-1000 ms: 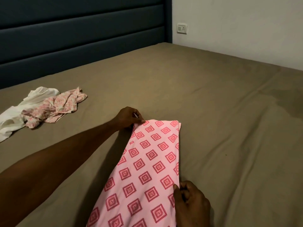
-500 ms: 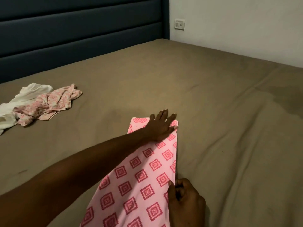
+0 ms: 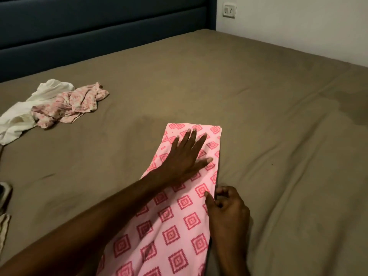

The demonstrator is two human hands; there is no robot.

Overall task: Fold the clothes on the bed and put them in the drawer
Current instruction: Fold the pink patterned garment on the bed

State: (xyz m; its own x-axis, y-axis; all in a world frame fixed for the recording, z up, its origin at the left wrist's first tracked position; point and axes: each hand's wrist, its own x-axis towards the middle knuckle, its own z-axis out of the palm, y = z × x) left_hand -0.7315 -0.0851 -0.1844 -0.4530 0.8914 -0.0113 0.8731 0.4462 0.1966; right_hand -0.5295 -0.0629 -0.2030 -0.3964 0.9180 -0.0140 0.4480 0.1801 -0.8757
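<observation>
A pink garment printed with red diamond motifs [image 3: 179, 216] lay folded into a long narrow strip on the brown bed sheet [image 3: 278, 136]. Its long axis ran from the near edge of the view, at the bottom centre, up and slightly rightward, ending in a squared-off far end that pointed toward the dark blue padded headboard [image 3: 99, 32] and the wall. The near end ran out of view at the bottom.

The left hand [image 3: 185, 154] lay flat on the upper part of the strip, palm down, fingers straight and spread, thumb stretched toward the right edge; it gripped nothing and only pressed on the cloth. The left forearm crossed over the strip diagonally from the lower left.

The right hand [image 3: 227, 208] sat at the right long edge of the garment about midway along it, fingers curled, with the thumb lying on top of the cloth and the fingers bent at the edge, pinching the fold.

Well apart to the left, near the headboard, a crumpled white garment [image 3: 25, 114] and a crumpled pink floral garment [image 3: 73, 104] lay touching each other in a loose heap, unfolded. At the far left edge a dark object and a bit of pale fabric were partly visible, too cropped to identify. A white wall socket [image 3: 229, 9] sat on the wall just right of the headboard
</observation>
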